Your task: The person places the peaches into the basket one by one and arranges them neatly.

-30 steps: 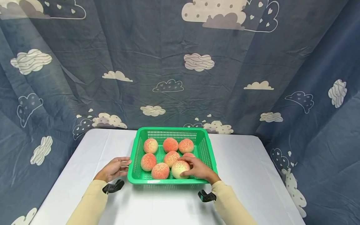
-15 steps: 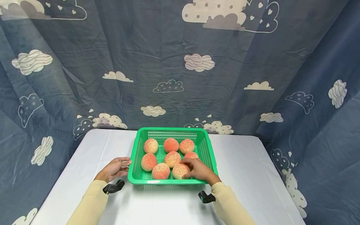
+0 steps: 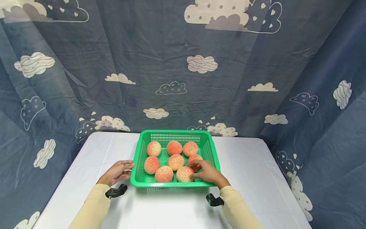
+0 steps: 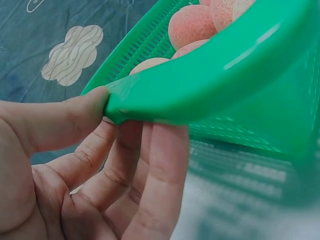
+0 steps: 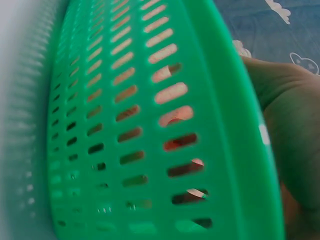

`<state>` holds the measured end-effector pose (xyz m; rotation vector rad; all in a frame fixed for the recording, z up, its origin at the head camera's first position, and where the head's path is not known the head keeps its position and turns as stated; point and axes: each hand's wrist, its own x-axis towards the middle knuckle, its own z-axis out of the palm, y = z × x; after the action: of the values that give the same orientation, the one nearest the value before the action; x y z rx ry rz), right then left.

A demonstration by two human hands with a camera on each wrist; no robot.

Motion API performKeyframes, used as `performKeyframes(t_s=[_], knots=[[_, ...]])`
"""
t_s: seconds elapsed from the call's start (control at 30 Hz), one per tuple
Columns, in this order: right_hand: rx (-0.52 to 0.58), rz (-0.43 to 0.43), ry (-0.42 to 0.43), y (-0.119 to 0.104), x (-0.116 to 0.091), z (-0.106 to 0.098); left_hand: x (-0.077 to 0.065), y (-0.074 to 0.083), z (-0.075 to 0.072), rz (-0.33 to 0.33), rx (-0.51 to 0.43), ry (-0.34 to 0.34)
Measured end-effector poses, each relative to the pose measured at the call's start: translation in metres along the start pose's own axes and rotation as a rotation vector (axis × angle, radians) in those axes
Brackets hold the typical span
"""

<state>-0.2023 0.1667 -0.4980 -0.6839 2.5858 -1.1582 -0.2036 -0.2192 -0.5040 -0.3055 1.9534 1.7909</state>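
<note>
A green plastic basket (image 3: 177, 184) with slotted walls holds several pink and yellow peaches, arranged in loose rows. My left hand (image 3: 116, 172) is at its left side. In the left wrist view, the thumb (image 4: 75, 117) lies at the rim's edge and the fingers reach under it, pinching the rim. My right hand (image 3: 208, 173) reaches over the front right part of the basket, fingers loosely bent. Its thumb tip is right at the front right peach (image 3: 184, 174), and its fingers overlap the pink peach (image 3: 194, 158) behind. In the right wrist view the basket wall (image 5: 125, 115) hides the fingertips.
The basket stands on a table with a white cloth (image 3: 243, 175). A dark blue curtain (image 3: 137, 63) with cloud prints hangs behind and along both sides. Each wrist wears a black strap, such as the left strap (image 3: 116, 191).
My right hand has loosened from the front right peach and shifted right. That peach has turned from its pale side to a pinker one. My left hand stays at the rim.
</note>
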Motion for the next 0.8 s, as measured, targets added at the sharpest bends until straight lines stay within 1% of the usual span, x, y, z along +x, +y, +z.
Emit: performKeyframes(t_s=[0.13,0.23,0.33,0.47,0.6,0.8], knots=[[-0.001,-0.016,-0.011,0.002,-0.002,-0.007,-0.002,0.002,0.001,0.001,0.016,-0.003],[-0.008,-0.009,-0.018,0.001,-0.003,-0.013,-0.003,0.005,0.000,0.012,0.043,-0.014],[-0.013,0.015,-0.009,0.000,-0.004,-0.021,-0.005,0.010,0.000,0.013,0.080,0.007],[-0.025,0.041,0.017,0.000,-0.004,-0.030,-0.009,0.015,0.001,0.016,0.181,0.029],[-0.056,0.040,0.031,0.001,-0.007,-0.038,-0.013,0.021,0.004,0.043,0.311,0.035],[-0.112,0.050,0.034,0.002,-0.009,-0.055,-0.017,0.032,0.006,0.092,0.487,0.000]])
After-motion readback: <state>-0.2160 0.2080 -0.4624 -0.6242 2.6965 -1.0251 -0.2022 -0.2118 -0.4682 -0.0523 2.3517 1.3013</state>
